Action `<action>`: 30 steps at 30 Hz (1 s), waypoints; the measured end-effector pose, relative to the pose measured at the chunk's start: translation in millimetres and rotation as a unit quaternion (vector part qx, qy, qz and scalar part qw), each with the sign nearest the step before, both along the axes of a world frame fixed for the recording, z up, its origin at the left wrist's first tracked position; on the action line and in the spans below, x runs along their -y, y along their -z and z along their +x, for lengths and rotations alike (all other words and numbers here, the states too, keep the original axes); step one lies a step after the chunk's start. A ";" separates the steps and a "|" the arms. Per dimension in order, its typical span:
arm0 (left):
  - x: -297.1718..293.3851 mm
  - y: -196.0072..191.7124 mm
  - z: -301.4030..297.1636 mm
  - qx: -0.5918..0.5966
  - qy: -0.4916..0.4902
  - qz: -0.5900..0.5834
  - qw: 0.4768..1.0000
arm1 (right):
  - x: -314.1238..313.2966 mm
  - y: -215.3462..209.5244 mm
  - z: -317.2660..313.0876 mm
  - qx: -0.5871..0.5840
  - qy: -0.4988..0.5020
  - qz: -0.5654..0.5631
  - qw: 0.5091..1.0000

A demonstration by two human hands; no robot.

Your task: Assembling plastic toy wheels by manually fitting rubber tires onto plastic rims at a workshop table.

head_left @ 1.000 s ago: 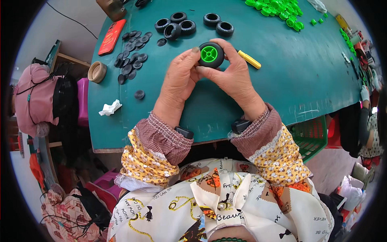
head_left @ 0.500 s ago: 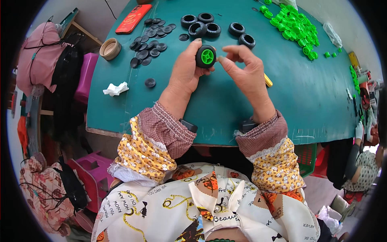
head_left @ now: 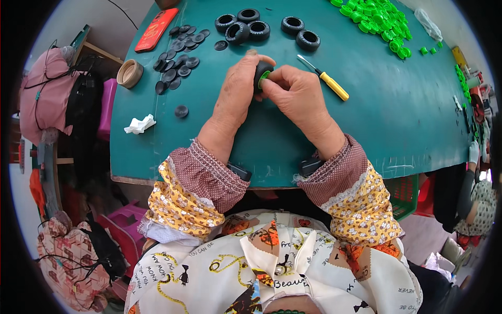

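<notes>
My left hand (head_left: 238, 83) is wrapped round a small toy wheel with a black tyre (head_left: 262, 68) and a green hub (head_left: 264, 76), tilted toward the right. Against that hub press the thumb and bent fingers of my right hand (head_left: 297, 93), covering most of it. Whether a small part is between those fingertips is hidden. To the right of them lies a screwdriver (head_left: 333, 85) with a yellow handle. Several loose black tyres (head_left: 259, 30) lie just beyond my hands.
Black discs (head_left: 183, 60) lie scattered at the left, near a red phone (head_left: 157, 30), a round tan container (head_left: 129, 74) and a crumpled tissue (head_left: 139, 124). Green hubs (head_left: 374, 23) are heaped at the far right of the green table (head_left: 408, 120). Another person's gloved hand (head_left: 474, 152) shows at the right edge.
My right hand has moved left onto the wheel's hub, from just beside it. The wheel has turned to face more to the right. The view has shifted, and the screwdriver now shows whole.
</notes>
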State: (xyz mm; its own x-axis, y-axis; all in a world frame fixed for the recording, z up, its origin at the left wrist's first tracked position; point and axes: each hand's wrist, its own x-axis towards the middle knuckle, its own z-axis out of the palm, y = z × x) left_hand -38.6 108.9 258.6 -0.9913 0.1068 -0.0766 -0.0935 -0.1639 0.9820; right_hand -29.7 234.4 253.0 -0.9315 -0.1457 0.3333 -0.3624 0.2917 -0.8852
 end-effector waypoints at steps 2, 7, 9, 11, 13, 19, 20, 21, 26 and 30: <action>-0.5 -3.3 2.6 -0.011 -0.004 -0.003 1.000 | 0.3 -1.7 1.5 0.026 -0.009 -0.023 0.999; -1.0 -9.7 10.3 -0.111 -0.011 -0.071 0.991 | -0.6 -10.9 4.0 0.174 -0.057 -0.185 0.966; -0.6 -9.2 10.6 -0.117 -0.019 -0.084 0.989 | -2.5 -13.0 3.3 0.282 -0.082 -0.237 0.926; 0.5 -8.3 9.8 -0.123 -0.028 -0.097 0.987 | -2.4 -15.2 3.7 0.316 -0.092 -0.275 0.904; 1.0 -5.7 7.3 -0.155 -0.030 -0.113 0.981 | -3.0 -14.3 3.2 0.348 -0.100 -0.312 0.878; -0.5 -6.2 10.4 -0.266 -0.059 -0.132 0.953 | -4.7 -6.0 3.7 0.380 -0.175 -0.411 0.810; 0.4 -5.9 10.2 -0.265 -0.060 -0.134 0.953 | -3.6 -6.8 4.8 0.380 -0.183 -0.412 0.807; -0.1 -5.4 8.5 -0.269 -0.058 -0.119 0.954 | -4.2 -7.7 5.1 0.379 -0.189 -0.413 0.806; 14.1 1.1 -9.0 -0.032 -0.007 0.164 0.986 | -21.6 -14.8 -3.9 0.295 -0.091 -0.329 0.892; 19.1 13.3 -13.6 0.097 0.109 0.310 0.940 | -17.2 -5.1 -10.7 0.011 -0.001 -0.103 0.995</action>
